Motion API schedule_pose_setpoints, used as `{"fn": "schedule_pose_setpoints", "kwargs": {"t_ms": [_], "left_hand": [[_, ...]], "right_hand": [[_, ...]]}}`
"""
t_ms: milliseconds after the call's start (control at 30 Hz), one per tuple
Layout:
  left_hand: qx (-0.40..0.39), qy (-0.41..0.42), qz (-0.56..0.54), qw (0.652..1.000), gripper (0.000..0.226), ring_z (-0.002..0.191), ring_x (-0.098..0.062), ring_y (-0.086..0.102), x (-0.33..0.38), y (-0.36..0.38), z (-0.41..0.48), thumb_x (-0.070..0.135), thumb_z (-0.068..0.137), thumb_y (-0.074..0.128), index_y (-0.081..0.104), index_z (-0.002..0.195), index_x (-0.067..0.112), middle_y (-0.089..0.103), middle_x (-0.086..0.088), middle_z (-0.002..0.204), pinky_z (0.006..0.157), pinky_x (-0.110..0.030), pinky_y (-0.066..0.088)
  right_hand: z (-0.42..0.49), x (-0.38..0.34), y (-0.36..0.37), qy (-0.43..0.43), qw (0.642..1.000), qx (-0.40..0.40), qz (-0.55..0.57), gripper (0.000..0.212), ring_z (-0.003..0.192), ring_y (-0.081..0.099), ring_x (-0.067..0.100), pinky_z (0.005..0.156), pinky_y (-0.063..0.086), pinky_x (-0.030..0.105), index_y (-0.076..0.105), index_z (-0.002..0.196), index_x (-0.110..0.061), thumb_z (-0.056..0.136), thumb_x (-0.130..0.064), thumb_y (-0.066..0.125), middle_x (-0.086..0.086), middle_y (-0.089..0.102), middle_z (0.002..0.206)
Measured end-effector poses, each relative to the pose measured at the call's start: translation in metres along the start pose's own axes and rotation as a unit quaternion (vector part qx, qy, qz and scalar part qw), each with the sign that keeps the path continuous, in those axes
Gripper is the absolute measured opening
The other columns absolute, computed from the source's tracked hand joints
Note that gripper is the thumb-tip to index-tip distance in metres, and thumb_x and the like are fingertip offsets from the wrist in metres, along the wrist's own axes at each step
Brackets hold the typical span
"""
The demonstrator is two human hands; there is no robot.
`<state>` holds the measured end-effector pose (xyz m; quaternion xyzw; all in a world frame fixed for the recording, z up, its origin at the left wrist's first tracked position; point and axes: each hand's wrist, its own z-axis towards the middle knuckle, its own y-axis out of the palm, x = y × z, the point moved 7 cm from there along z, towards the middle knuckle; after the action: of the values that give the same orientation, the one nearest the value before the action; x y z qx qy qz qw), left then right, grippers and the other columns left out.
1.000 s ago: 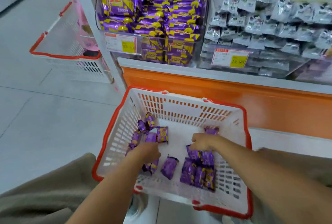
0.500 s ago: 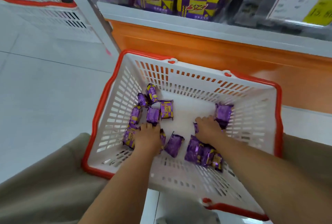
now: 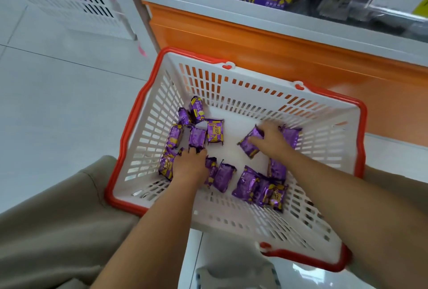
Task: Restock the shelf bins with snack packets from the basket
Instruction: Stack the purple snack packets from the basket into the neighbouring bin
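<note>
In the basket (image 3: 196, 56), the right hand (image 3: 272, 141) grasps one purple packet (image 3: 250, 146) (to lift it, presumably); the left hand (image 3: 190, 167) covers others, grip unclear.

The white slotted basket with an orange-red rim (image 3: 229, 147) is moulded of hard, smooth plastic with a dull sheen. The purple snack packets (image 3: 223, 177) lying in it are wrapped in thin, crinkled film, glossy and lit along the creases. The pale tiled floor (image 3: 58, 103) is smooth and faintly reflective. The orange panel under the shelf (image 3: 254, 52) is finished smooth and semi-glossy. The beige trousers (image 3: 58, 219) are made of matt woven cloth, creased in soft folds. The clear bin front (image 3: 370, 11) above is formed of shiny transparent plastic.
</note>
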<state>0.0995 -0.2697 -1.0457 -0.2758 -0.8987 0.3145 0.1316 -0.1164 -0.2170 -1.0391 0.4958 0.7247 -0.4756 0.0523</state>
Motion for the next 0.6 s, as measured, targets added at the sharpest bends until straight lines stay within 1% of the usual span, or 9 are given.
{"fn": "schedule_pose_setpoints", "kwargs": {"t_ms": [67, 133, 167, 200, 267, 433, 500, 567, 600], "left_hand": [[0.0, 0.0, -0.009, 1.0, 0.056, 0.137, -0.036, 0.03, 0.0, 0.0, -0.001, 0.026, 0.099, 0.04, 0.02, 0.152, 0.02, 0.028, -0.016, 0.152, 0.105, -0.046, 0.035], [-0.001, 0.001, -0.017, 1.0, 0.056, 0.136, -0.036, 0.03, 0.0, 0.0, -0.001, 0.025, 0.099, 0.04, 0.021, 0.152, 0.021, 0.028, -0.015, 0.152, 0.104, -0.046, 0.035], [-0.001, 0.001, -0.02, 1.0, 0.056, 0.136, -0.036, 0.03, 0.0, 0.0, 0.0, 0.025, 0.099, 0.04, 0.021, 0.152, 0.021, 0.028, -0.015, 0.152, 0.104, -0.045, 0.035], [0.001, 0.002, -0.023, 1.0, 0.056, 0.136, -0.036, 0.031, -0.001, 0.001, 0.0, 0.025, 0.099, 0.04, 0.021, 0.152, 0.021, 0.028, -0.015, 0.152, 0.104, -0.045, 0.035], [0.004, 0.004, -0.025, 1.0, 0.056, 0.135, -0.036, 0.031, -0.002, 0.001, 0.001, 0.024, 0.098, 0.04, 0.023, 0.151, 0.021, 0.029, -0.015, 0.151, 0.104, -0.046, 0.036], [0.008, 0.003, -0.028, 1.0, 0.054, 0.134, -0.036, 0.033, -0.001, 0.0, 0.002, 0.025, 0.099, 0.041, 0.025, 0.15, 0.019, 0.032, -0.016, 0.149, 0.101, -0.045, 0.038], [0.01, 0.006, -0.028, 1.0, 0.054, 0.134, -0.036, 0.033, 0.0, 0.0, 0.002, 0.025, 0.099, 0.041, 0.025, 0.15, 0.018, 0.032, -0.016, 0.148, 0.1, -0.044, 0.038], [0.01, 0.011, -0.031, 0.999, 0.054, 0.134, -0.036, 0.032, -0.001, 0.0, 0.002, 0.024, 0.099, 0.041, 0.025, 0.15, 0.018, 0.032, -0.016, 0.149, 0.101, -0.044, 0.038], [0.008, 0.013, -0.033, 0.999, 0.054, 0.135, -0.036, 0.031, -0.002, 0.001, 0.002, 0.024, 0.099, 0.041, 0.025, 0.15, 0.018, 0.031, -0.016, 0.149, 0.101, -0.044, 0.038]], "right_hand": [[-0.005, 0.002, 0.025, 0.037, 0.988, -0.146, -0.032, 0.026, 0.071, 0.05, 0.02, 0.062, 0.035, 0.03, 0.051, 0.074, -0.01, 0.089, -0.023, 0.067, 0.007, 0.051, 0.075], [-0.016, 0.012, 0.048, 0.064, 0.963, -0.242, -0.098, 0.021, 0.084, 0.056, 0.023, 0.067, 0.04, 0.03, 0.059, 0.087, -0.011, 0.088, -0.029, 0.069, 0.007, 0.059, 0.091], [-0.021, 0.019, 0.057, 0.078, 0.951, -0.268, -0.131, 0.027, 0.092, 0.057, 0.025, 0.074, 0.044, 0.031, 0.062, 0.097, -0.008, 0.087, -0.032, 0.069, 0.01, 0.061, 0.102], [-0.026, 0.025, 0.064, 0.09, 0.941, -0.282, -0.167, 0.038, 0.103, 0.056, 0.028, 0.083, 0.046, 0.035, 0.062, 0.11, -0.006, 0.088, -0.035, 0.068, 0.014, 0.058, 0.116], [-0.033, 0.034, 0.07, 0.115, 0.928, -0.285, -0.209, 0.057, 0.119, 0.049, 0.033, 0.096, 0.044, 0.037, 0.05, 0.132, -0.006, 0.089, -0.041, 0.065, 0.018, 0.043, 0.135], [-0.042, 0.032, 0.084, 0.143, 0.93, -0.299, -0.159, 0.075, 0.122, 0.047, 0.032, 0.089, 0.043, 0.034, 0.024, 0.141, -0.001, 0.089, -0.033, 0.068, 0.018, 0.042, 0.139], [-0.046, 0.029, 0.087, 0.148, 0.919, -0.313, -0.186, 0.069, 0.116, 0.051, 0.031, 0.082, 0.045, 0.032, 0.031, 0.135, 0.003, 0.089, -0.035, 0.067, 0.017, 0.049, 0.129], [-0.045, 0.029, 0.088, 0.146, 0.916, -0.316, -0.199, 0.04, 0.085, 0.055, 0.023, 0.059, 0.042, 0.026, 0.05, 0.101, -0.001, 0.088, -0.034, 0.068, 0.008, 0.053, 0.093], [-0.044, 0.029, 0.087, 0.152, 0.916, -0.315, -0.195, 0.034, 0.07, 0.049, 0.019, 0.051, 0.036, 0.025, 0.049, 0.083, -0.005, 0.087, -0.033, 0.068, 0.005, 0.046, 0.079]]}}
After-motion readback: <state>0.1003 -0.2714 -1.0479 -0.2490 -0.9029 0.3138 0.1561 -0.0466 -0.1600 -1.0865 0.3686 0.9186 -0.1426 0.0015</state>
